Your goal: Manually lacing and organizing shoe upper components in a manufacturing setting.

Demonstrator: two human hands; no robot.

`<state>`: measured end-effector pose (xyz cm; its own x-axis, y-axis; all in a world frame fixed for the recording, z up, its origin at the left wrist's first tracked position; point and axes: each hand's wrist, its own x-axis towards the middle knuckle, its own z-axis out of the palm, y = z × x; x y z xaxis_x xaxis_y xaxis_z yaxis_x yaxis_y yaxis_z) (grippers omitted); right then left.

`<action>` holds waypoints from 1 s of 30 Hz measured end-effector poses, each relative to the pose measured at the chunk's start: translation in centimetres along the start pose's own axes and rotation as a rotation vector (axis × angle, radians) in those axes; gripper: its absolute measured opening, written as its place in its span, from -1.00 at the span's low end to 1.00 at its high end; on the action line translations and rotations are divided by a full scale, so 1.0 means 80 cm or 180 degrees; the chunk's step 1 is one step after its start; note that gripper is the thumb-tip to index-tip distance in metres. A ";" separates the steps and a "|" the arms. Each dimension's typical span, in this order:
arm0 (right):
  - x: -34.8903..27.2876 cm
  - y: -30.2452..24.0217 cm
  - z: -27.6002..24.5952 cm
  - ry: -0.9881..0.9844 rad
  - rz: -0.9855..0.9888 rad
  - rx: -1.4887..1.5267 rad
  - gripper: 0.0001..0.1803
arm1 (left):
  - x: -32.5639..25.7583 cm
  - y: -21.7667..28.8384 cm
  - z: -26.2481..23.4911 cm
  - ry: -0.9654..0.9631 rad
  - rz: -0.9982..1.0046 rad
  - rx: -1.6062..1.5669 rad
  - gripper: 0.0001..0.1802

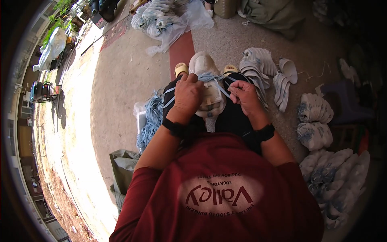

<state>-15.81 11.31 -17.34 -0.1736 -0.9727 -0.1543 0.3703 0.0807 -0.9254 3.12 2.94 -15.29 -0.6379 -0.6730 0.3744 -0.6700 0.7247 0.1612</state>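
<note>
A white shoe upper [213,105] rests between my knees on my dark trousers, its rounded toe pointing away from me. Light blue shoelace [207,76] crosses its lacing area. My left hand [188,95] is closed over the left side of the upper, fingers curled on the lace; a loop of it hangs out to the left. Off the upper's right side, my right hand [245,97] pinches a lace strand that runs back to the upper. The fingertips of my left hand are partly hidden.
A bundle of blue laces [151,119] hangs by my left knee. Stacks of white shoe uppers [258,64] lie to the right, with more piles [336,173] nearer me. Far ahead are bagged uppers [158,18] and a green sack [274,16]. A purple chair [354,105] stands at right.
</note>
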 end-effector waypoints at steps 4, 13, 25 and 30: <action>0.001 0.001 0.000 0.0010 -0.0032 -0.0009 -0.96 | 0.008 0.011 -0.003 0.0257 0.0127 -0.0227 -0.89; 0.016 -0.011 0.005 0.0016 -0.0161 -0.0196 -0.95 | 0.036 0.015 0.010 0.0318 -0.0069 -0.1871 -0.95; 0.063 -0.013 0.042 -0.0829 -0.0634 -0.3416 -0.90 | -0.029 0.041 -0.022 -0.0401 0.1362 -0.2516 -0.84; 0.064 -0.008 0.053 -0.0481 -0.0880 -0.4395 -0.89 | -0.035 0.034 -0.016 -0.0331 0.1290 -0.2564 -0.88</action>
<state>-13.09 5.35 -16.09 0.0379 -0.9984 0.0415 -0.8511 -0.0540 -0.5222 3.60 6.99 -14.73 -0.8241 -0.3256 0.4635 0.0569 0.7666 0.6396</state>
